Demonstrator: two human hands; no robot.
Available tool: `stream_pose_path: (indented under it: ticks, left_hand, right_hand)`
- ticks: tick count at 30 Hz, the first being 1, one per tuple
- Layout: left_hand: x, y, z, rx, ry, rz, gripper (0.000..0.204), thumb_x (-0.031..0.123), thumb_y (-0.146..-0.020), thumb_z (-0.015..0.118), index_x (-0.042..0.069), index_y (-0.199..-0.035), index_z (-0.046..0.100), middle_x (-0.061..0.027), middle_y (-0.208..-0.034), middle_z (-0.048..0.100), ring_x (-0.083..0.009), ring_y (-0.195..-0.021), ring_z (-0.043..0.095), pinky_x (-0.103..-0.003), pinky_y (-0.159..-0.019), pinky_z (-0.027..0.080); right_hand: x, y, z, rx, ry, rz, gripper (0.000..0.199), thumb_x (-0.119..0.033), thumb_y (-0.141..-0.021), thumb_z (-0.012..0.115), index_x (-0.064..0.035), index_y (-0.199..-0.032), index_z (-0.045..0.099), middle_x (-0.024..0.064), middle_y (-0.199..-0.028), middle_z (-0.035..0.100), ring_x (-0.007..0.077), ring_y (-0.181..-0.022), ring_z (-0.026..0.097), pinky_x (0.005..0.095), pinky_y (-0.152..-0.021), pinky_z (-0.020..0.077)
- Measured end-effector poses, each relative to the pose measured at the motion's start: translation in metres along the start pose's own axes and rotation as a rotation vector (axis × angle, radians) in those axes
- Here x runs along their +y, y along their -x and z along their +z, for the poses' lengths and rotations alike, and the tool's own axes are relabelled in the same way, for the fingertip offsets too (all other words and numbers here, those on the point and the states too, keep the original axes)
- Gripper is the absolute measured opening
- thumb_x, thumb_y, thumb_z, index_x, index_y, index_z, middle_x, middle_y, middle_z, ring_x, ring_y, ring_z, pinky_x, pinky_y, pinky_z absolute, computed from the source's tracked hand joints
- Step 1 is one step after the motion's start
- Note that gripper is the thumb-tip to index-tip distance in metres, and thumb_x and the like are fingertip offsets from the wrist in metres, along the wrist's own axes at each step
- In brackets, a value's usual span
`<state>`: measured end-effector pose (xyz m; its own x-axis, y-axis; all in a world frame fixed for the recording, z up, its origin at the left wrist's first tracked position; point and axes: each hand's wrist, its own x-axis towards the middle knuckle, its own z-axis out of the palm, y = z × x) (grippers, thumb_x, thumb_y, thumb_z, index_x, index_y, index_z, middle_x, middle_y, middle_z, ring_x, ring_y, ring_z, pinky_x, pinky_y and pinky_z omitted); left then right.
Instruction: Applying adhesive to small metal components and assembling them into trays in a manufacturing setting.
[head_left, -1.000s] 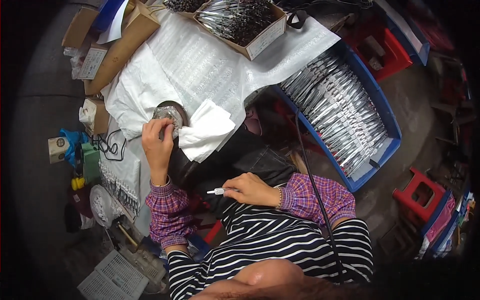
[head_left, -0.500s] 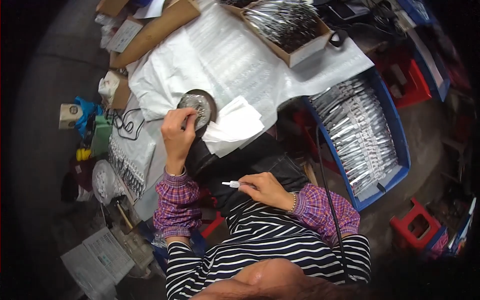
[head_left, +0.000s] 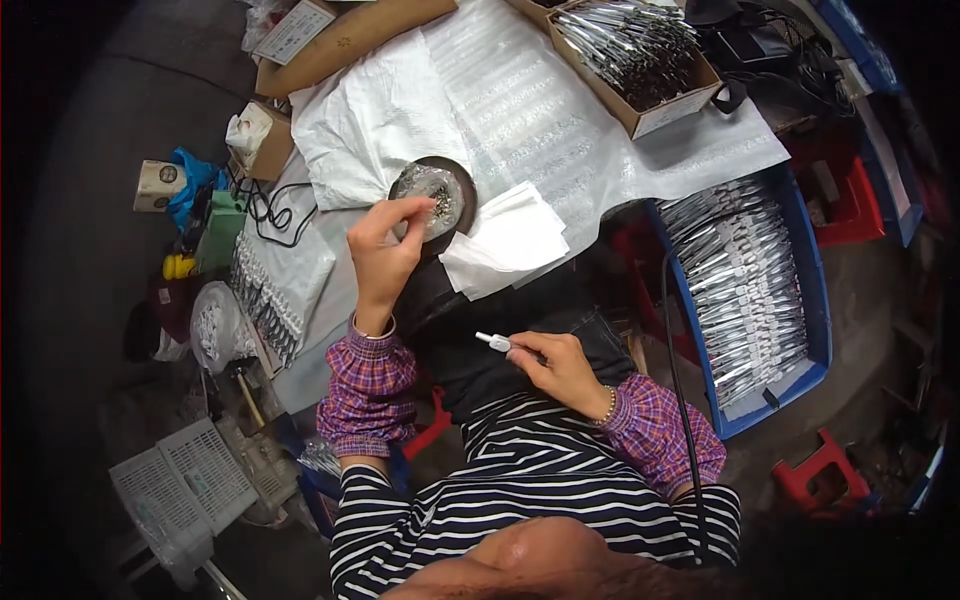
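My left hand (head_left: 385, 252) is over a round dark dish (head_left: 468, 186), with thumb and forefinger pinched together. Anything between those fingertips is too small to make out. In the dish lies a clear plastic bag (head_left: 413, 182) with small metal bits (head_left: 442, 208) in it. Above my lap, my right hand (head_left: 556, 372) is closed on a small white plastic piece (head_left: 495, 342), whose narrow tip points up and left. The rest of that piece is hidden in my fingers. Folded white paper sheets (head_left: 508, 240) lie just right of the dish.
A cardboard box (head_left: 655, 118) of thin silvery pieces stands at the far right of the table. Right of me is a blue bin (head_left: 742, 425) packed with similar pieces. A black cable (head_left: 678, 370) hangs beside my right arm. More pieces (head_left: 268, 300) lie in a row at left.
The whole view has shifted, so the table things appear further right and higher. My left fingertips stay over the dish. My right hand still holds the white piece, its tip now tilted more upward.
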<state>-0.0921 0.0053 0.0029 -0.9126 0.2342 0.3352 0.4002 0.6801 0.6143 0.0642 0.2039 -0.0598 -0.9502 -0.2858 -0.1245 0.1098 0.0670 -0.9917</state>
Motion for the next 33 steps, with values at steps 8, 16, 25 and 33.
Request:
stream_pose_path:
  ticks: [8,16,25,33]
  left_hand:
    - [0.049,0.069,-0.004,-0.39,0.843,-0.527,0.02,-0.006,-0.076,0.065,-0.003,-0.096,0.061,-0.0059,-0.086,0.064,-0.0121,-0.08,0.062,-0.025,-0.076,0.049]
    - [0.052,0.11,0.023,-0.308,0.734,-0.514,0.024,-0.004,-0.075,0.066,-0.001,-0.098,0.058,-0.0029,-0.083,0.063,-0.0072,-0.076,0.059,-0.02,-0.071,0.046]
    - [0.05,0.116,0.027,-0.235,0.671,-0.504,0.023,-0.004,-0.074,0.065,0.0,-0.094,0.056,-0.0015,-0.079,0.062,-0.006,-0.072,0.059,-0.019,-0.068,0.046]
    - [0.051,0.117,0.028,-0.224,0.557,-0.462,0.022,-0.004,-0.073,0.065,0.0,-0.092,0.055,-0.0032,-0.073,0.062,-0.0067,-0.068,0.06,-0.02,-0.064,0.046]
  right_hand:
    - [0.0,-0.004,-0.006,0.204,-0.05,-0.03,0.017,-0.007,-0.082,0.061,0.0027,-0.096,0.064,0.0155,-0.077,0.066,0.0223,-0.062,0.065,0.0288,-0.055,0.0487]
    - [-0.005,-0.003,-0.004,0.235,0.104,-0.169,0.019,-0.004,-0.079,0.063,0.0014,-0.097,0.063,0.017,-0.08,0.065,0.0305,-0.066,0.064,0.0328,-0.055,0.049]
    - [-0.008,-0.005,0.001,0.203,0.219,-0.23,0.018,-0.004,-0.079,0.062,-0.0002,-0.097,0.061,0.0144,-0.072,0.061,0.0294,-0.058,0.059,0.0348,-0.05,0.045]
    - [-0.008,-0.004,0.001,0.158,0.379,-0.282,0.023,-0.003,-0.079,0.063,-0.0019,-0.101,0.06,0.012,-0.068,0.057,0.0274,-0.058,0.058,0.0345,-0.051,0.045]
